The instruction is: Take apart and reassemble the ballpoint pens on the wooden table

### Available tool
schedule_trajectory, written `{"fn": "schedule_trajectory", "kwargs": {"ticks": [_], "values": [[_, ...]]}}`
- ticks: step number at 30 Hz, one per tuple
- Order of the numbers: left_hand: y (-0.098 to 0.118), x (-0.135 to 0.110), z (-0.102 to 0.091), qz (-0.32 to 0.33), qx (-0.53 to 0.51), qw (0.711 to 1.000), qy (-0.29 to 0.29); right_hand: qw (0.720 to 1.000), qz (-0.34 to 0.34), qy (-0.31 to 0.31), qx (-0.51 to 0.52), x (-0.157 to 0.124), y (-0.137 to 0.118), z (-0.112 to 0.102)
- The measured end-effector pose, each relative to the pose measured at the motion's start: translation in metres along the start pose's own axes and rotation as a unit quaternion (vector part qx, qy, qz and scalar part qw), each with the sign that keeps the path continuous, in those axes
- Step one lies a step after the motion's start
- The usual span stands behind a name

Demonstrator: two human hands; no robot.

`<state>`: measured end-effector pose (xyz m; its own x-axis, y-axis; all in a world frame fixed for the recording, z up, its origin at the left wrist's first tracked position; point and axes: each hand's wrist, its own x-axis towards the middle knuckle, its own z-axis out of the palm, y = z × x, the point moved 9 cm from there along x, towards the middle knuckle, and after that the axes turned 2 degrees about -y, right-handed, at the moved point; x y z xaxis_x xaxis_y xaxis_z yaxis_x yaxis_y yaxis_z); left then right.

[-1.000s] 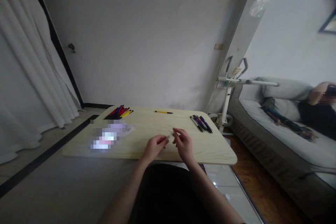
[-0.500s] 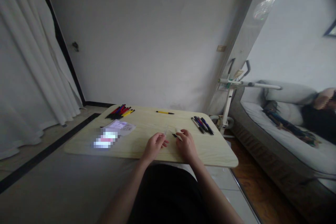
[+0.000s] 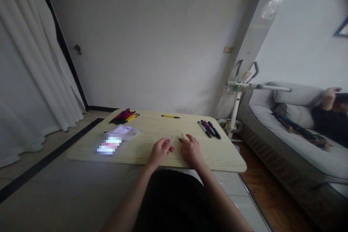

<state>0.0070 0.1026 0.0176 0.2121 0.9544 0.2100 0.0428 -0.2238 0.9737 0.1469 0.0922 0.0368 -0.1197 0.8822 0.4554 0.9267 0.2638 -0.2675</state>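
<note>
My left hand (image 3: 160, 149) rests on the pale wooden table (image 3: 141, 152), fingers curled around a thin clear pen part (image 3: 172, 135) that sticks up past the fingertips. My right hand (image 3: 191, 147) lies beside it, palm down with fingers spread, touching a small dark piece (image 3: 180, 140) on the tabletop. The two hands are a few centimetres apart near the table's front middle.
A bunch of red, blue and yellow pens (image 3: 124, 115) lies at the far left, a single yellow pen (image 3: 170, 116) at the far middle, several dark pens (image 3: 209, 129) at the right. Papers (image 3: 119, 135) lie at left. A person reclines on a sofa (image 3: 299, 141) at right, beside an exercise machine (image 3: 239, 94).
Both hands have come down from a raised pinch onto the tabletop. My right hand has flattened and spread its fingers; my left hand keeps the thin clear part.
</note>
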Motion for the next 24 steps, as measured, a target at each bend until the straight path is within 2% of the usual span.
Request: {"fn": "schedule_trajectory", "kwargs": {"ticks": [14,24], "values": [[0.0028,-0.0013,-0.0003,-0.004,0.012,1.000,0.004,0.999,-0.005,0.020,0.036,-0.0011,0.0047,0.0011],[0.0032,-0.0015,-0.0005,0.013,0.012,1.000,0.002,0.998,-0.004,0.014,0.063,0.0008,0.0082,0.0043]]}}
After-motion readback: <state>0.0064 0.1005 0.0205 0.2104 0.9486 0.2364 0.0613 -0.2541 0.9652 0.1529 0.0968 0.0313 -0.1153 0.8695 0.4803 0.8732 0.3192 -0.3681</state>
